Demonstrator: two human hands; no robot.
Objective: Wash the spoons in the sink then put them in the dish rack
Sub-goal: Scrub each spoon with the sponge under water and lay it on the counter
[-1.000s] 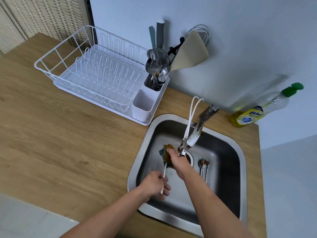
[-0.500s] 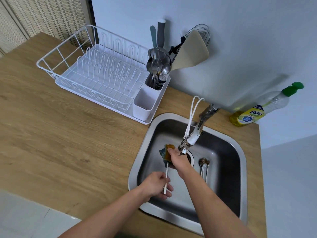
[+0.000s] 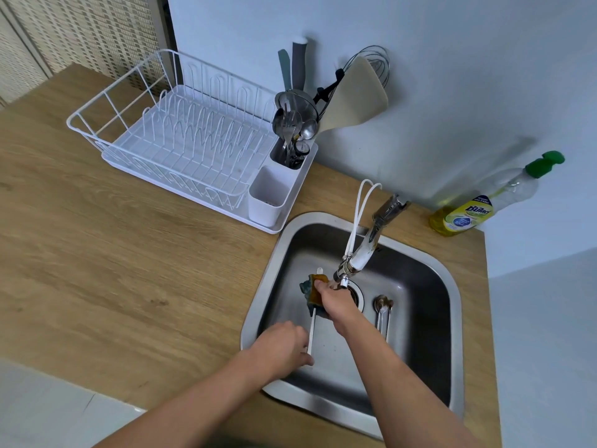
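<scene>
dish rack [image 3: 181, 140] left-behind sink [image 3: 449, 286] | spoons [image 3: 382, 313] in sink

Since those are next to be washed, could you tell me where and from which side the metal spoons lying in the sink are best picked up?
Take the metal spoons by their handles, the ends nearer the person, coming from above. They lie flat on the sink floor beside the drain, bowls toward the faucet, so the handles likely leave more room.

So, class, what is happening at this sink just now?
A person is scrubbing a white-handled spoon over the sink. The left hand grips its handle; the right hand wraps a sponge around its upper end. More spoons lie in the basin, and the dish rack waits alongside.
</scene>
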